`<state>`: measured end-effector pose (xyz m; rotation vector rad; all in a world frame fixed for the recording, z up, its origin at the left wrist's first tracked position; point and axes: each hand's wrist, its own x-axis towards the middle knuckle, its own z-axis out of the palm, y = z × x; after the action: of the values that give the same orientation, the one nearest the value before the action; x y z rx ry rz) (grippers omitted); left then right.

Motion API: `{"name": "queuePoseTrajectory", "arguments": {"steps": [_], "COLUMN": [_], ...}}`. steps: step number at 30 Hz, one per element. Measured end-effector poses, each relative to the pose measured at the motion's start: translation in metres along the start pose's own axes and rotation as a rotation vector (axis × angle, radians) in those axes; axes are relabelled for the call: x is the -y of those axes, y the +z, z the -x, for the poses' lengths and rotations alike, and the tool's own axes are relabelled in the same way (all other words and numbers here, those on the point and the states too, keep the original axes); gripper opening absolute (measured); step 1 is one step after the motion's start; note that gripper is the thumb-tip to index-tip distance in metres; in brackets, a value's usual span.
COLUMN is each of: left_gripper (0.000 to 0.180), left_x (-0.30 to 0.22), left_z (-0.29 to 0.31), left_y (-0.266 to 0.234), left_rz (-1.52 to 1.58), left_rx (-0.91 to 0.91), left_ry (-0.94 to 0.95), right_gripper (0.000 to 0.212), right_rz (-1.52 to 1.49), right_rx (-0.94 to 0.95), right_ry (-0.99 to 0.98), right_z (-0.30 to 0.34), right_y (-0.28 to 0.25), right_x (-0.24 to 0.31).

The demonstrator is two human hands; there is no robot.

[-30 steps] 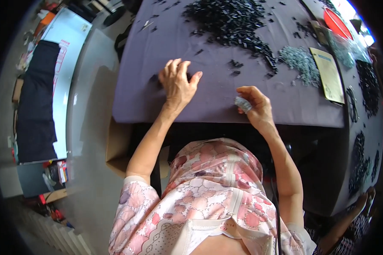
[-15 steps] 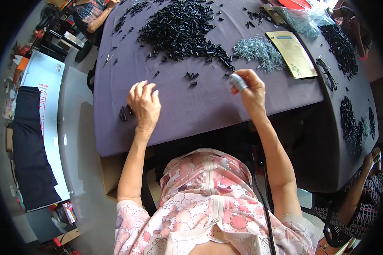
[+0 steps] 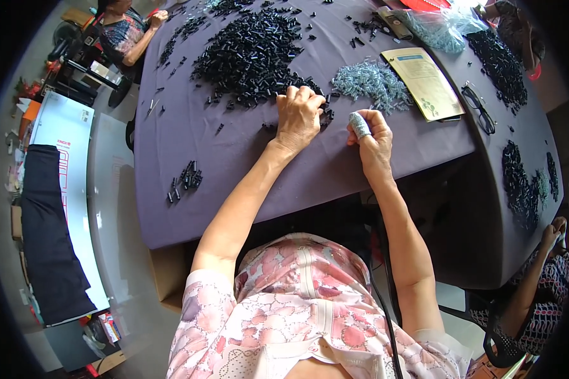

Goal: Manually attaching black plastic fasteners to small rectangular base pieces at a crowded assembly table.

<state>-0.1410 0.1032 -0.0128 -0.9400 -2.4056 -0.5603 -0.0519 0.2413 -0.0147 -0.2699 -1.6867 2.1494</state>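
My left hand is at the near right edge of a large heap of small black cylindrical pieces. Its fingers are curled down among the pieces, and the fingertips are hidden. Just to its right, above the table, my right hand is closed in a pinch. A grey wrap covers its thumb; whatever the pinch holds is too small or hidden to name. Beyond that hand lies a pile of small translucent grey-blue pieces. A small group of black pieces sits apart at the table's near left.
A yellowish booklet and black-framed glasses lie to the right. Farther off is a clear plastic bag of grey pieces. More black pieces cover part of the right-hand table. Other people sit at the far left and the right.
My left hand has moved right and away from me, from the small group at the left to the heap's edge. That group is now uncovered. My right hand stays pinched in nearly the same place.
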Motion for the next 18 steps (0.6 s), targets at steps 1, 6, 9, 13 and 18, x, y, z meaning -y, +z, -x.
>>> {"name": "queuePoseTrajectory", "arguments": {"steps": [1,6,9,13,18], "left_gripper": [0.011,0.005,0.005,0.008,0.017], "left_x": [0.001,0.016,0.019,0.02,0.017], "left_z": [0.0,0.006,0.012,0.014,0.004], "left_y": [-0.001,-0.009,-0.014,-0.015,-0.012], "left_rz": [-0.047,0.002,0.031,0.058,0.149], "left_rx": [0.023,0.023,0.033,0.019,-0.016], "left_ry": [-0.003,-0.051,-0.08,-0.108,-0.194], "right_gripper": [0.005,0.005,0.004,0.005,0.008], "right_rz": [-0.004,-0.003,-0.004,-0.001,-0.075], "right_rx": [0.006,0.033,0.028,0.006,0.0], "right_ry": [0.003,-0.002,0.003,-0.008,-0.022], "right_z": [0.001,-0.004,-0.005,-0.006,-0.006], "right_y": [-0.001,-0.001,-0.003,-0.003,-0.002], "right_x": [-0.002,-0.002,-0.002,-0.007,-0.009]}}
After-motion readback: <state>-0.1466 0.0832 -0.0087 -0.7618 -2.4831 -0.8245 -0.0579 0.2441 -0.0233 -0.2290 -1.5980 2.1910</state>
